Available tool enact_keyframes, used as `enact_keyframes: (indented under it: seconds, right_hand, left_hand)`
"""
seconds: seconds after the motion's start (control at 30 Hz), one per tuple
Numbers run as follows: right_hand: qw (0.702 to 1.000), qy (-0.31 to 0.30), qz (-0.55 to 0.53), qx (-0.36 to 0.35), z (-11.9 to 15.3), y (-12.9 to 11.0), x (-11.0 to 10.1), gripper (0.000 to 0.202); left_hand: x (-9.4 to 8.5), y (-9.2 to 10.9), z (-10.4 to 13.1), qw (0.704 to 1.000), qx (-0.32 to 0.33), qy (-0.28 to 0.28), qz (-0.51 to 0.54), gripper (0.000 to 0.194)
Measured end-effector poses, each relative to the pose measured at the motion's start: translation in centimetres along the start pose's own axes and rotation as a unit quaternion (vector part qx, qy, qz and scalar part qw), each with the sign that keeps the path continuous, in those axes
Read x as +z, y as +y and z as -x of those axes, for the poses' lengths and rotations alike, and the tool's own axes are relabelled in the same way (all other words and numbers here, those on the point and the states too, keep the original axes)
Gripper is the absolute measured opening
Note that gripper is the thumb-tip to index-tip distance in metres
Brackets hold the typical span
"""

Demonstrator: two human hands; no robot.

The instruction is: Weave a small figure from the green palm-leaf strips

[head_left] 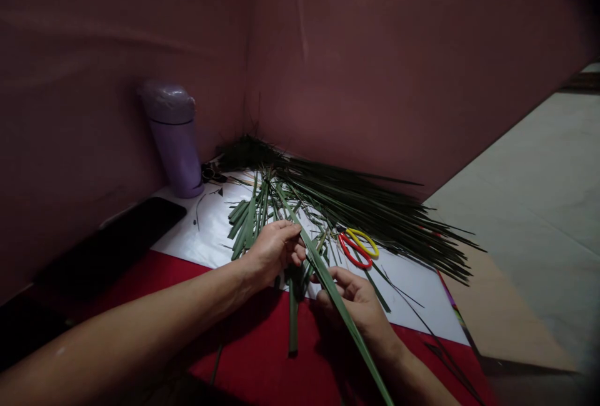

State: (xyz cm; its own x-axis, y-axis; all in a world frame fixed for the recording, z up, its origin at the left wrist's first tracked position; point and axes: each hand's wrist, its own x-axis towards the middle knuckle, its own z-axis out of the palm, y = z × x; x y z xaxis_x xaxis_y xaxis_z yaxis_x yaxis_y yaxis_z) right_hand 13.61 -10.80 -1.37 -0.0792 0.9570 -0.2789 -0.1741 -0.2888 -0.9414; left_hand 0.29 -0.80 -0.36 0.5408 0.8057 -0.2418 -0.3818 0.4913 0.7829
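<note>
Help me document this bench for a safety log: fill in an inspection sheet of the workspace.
Surface: white sheet on a red surface.
Job's things: long green leaf strip between the hands; pile of leaf strips at the back right; scissors with red and yellow handles, lying near the right hand.
Clutter: loose cuttings around the scissors; purple bottle upright; dark flat object at left, identity unclear.
Hands: left hand pinches the strip; the strip crosses the right hand's fingers, grip unclear.
Cables: nothing seen.
Surroundings: dull pink walls meeting behind; pale floor at right.
</note>
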Motion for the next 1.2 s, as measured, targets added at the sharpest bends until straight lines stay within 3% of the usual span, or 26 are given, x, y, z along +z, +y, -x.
enact_keyframes:
  seconds: [1.2]
  right_hand:
    - [1.000,0.005,0.028,0.002,-0.4,1.2,-0.3,0.032]
  left_hand:
    - [-0.3,-0.3,-0.1,1.000,-0.001,-0.020,-0.019,0.012]
